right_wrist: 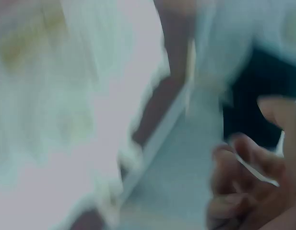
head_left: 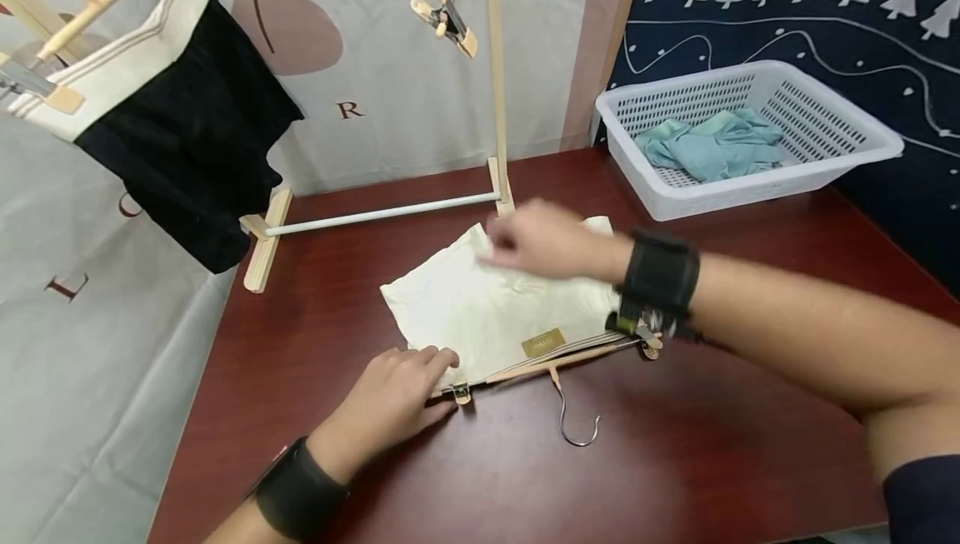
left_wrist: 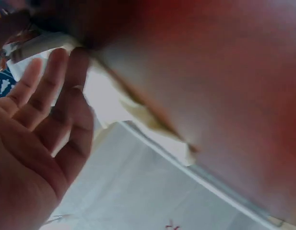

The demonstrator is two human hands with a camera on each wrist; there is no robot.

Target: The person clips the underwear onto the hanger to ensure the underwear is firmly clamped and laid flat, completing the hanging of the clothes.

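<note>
head view: my left hand (head_left: 397,394) lies flat, fingers straight, pressing the lower-left corner of the cream garment (head_left: 495,302) at the clip end of the wooden hanger (head_left: 547,362). my right hand (head_left: 540,240) is over the garment's upper edge, centre frame, blurred; can't tell if it pinches the cloth or just brushes it. the garment lies flat on the red-brown counter (head_left: 712,444), mid-frame, clipped along its bottom edge to the hanger, hook (head_left: 577,423) pointing toward the lower edge of the frame. pale cream, creased, small gold label near the waistband.

risks as i judge them: a tug at the top could pull the cloth out of the clip, or drag the hanger since only one end is pinned. the drying rack (head_left: 495,69) base stands just behind; a wide sweep could knock it.

white basket (head_left: 750,186) with teal cloth (head_left: 712,148) upper right, black garment (head_left: 187,152) hung upper left.

left wrist view: palm released, fingers (left_wrist: 52,96) straight, tips against the cream cloth edge. blurry.

right wrist view: heavy blur; fingers (right_wrist: 248,158) look curled at lower right, grip unreadable.
</note>
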